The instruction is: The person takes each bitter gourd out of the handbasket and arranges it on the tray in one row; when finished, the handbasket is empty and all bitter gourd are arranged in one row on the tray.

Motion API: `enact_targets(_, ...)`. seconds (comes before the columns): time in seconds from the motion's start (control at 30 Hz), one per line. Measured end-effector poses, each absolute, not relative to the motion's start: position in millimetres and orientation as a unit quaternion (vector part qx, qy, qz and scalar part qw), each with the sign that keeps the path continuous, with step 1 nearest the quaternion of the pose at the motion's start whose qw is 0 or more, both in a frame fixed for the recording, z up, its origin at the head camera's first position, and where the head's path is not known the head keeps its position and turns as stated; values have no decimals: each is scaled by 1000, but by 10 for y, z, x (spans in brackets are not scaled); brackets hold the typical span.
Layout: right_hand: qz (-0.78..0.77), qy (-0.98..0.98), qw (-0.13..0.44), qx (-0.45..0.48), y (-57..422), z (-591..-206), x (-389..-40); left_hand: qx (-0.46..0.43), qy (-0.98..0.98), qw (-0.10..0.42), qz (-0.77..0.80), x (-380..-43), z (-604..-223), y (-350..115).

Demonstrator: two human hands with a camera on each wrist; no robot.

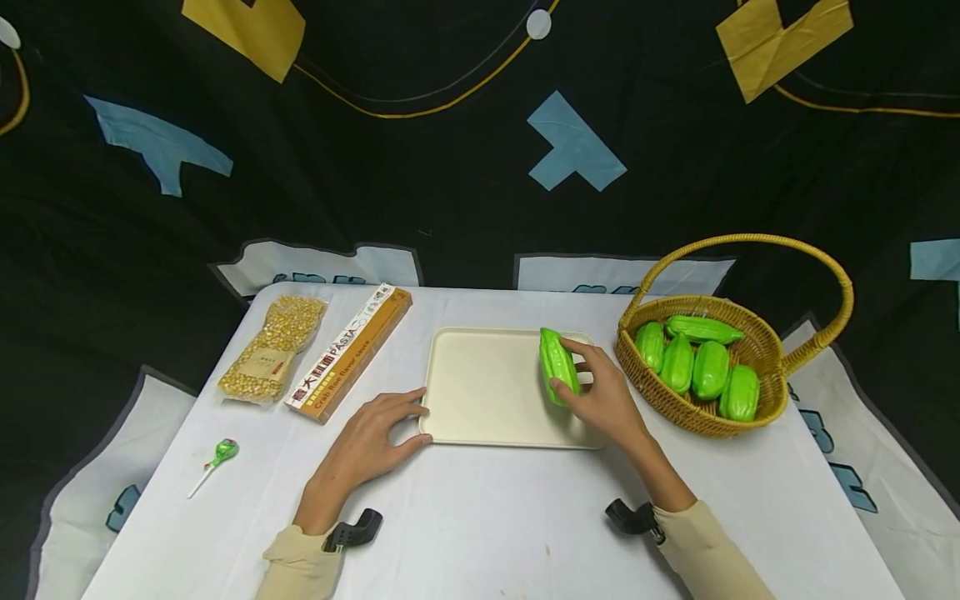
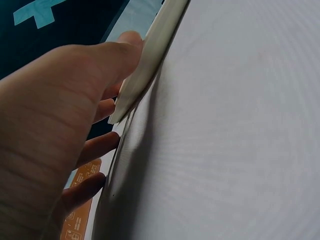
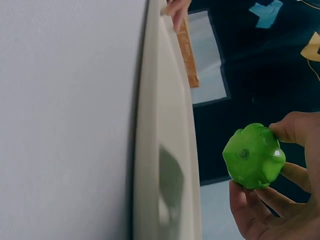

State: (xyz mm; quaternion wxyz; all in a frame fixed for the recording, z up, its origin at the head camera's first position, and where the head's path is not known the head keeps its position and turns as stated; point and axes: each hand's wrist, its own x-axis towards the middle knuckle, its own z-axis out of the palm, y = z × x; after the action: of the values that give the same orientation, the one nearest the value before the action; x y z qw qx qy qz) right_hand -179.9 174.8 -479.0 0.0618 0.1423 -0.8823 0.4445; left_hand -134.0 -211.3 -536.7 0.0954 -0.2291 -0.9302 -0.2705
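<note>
My right hand [image 1: 605, 394] holds a glossy green star fruit [image 1: 557, 367] between thumb and fingers, above the right part of a cream tray [image 1: 487, 387]. In the right wrist view the lobed end of the star fruit [image 3: 253, 156] faces the camera, and a gap shows between it and the tray. At the tray's left side, my left hand [image 1: 377, 437] touches the rim with thumb and fingertips, its fingers spread and fairly straight. The left wrist view shows the thumb against the tray's edge [image 2: 150, 60].
Right of the tray stands a tall-handled wicker basket [image 1: 701, 425] with several green star fruits [image 1: 709, 369]. On the left lie a bag of corn kernels [image 1: 273, 346], a pasta box [image 1: 348, 354] and a green-wrapped lollipop [image 1: 222, 452]. Dark cloth [image 1: 450, 192] hangs behind the white table [image 1: 495, 525].
</note>
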Motion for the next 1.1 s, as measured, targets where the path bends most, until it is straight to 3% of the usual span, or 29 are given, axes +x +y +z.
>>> enact_targets(1.1, 439, -880, 9, 180, 1025, -4985, -1978, -229, -929, 95, -274, -1331, -5357, -2114)
